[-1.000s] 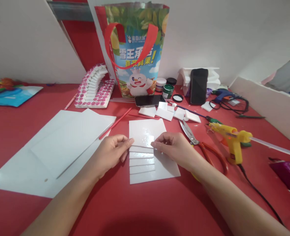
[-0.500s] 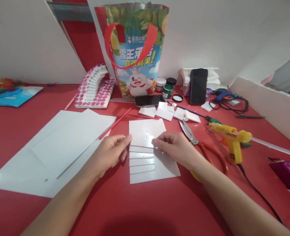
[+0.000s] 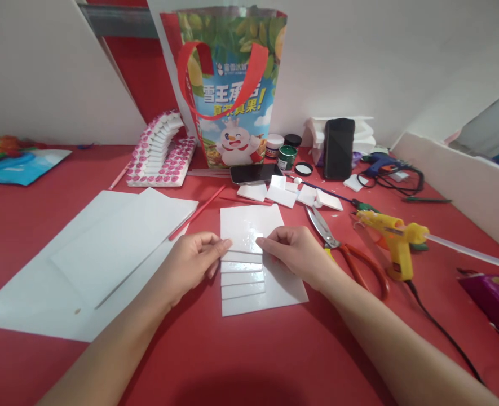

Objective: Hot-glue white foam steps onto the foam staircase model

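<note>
A row of overlapping white strips [image 3: 241,278] lies like steps on a white board [image 3: 285,285] in front of me. Above them sits a wider white piece [image 3: 243,225] with a glossy shine. My left hand [image 3: 204,256] pinches the left edge of this piece, thumb on top. My right hand [image 3: 294,251] has its thumb and index finger closed on the right side of the same piece, near its lower edge. The other fingers of both hands are curled.
Large white sheets [image 3: 122,248] lie left. Red-handled shears [image 3: 350,256] and a yellow glue gun [image 3: 397,239] with its cord are right. Behind stand a printed bag [image 3: 236,73], a phone [image 3: 339,149], paint jars [image 3: 286,158] and a pink-and-white model [image 3: 160,155].
My left thumb has moved slightly right and down over the edge of the piece. My right fingertips have shifted slightly left. The whole view has moved a little.
</note>
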The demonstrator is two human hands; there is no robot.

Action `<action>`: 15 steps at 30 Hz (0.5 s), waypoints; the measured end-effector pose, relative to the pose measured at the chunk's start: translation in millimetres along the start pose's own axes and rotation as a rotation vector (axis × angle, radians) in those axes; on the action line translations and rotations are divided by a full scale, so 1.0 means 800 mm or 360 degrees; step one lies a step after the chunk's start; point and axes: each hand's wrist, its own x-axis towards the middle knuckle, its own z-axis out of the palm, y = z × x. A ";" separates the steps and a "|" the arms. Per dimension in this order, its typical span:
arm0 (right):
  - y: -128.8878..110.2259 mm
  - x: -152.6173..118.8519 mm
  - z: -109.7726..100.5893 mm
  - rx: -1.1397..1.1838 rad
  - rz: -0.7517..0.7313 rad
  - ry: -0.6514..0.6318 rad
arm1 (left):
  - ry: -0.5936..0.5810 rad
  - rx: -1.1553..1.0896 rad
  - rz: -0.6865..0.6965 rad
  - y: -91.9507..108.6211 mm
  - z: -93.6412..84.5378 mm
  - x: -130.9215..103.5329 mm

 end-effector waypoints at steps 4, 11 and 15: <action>-0.001 0.000 0.000 0.0006 0.0009 -0.0004 | -0.0009 -0.0003 0.0007 -0.001 0.000 0.000; 0.000 0.002 -0.002 0.0107 0.0068 -0.0023 | -0.0021 0.0005 -0.0007 -0.004 -0.002 0.002; 0.001 0.004 -0.001 0.0196 0.0115 -0.0014 | -0.0042 -0.0010 0.0019 -0.009 -0.003 0.004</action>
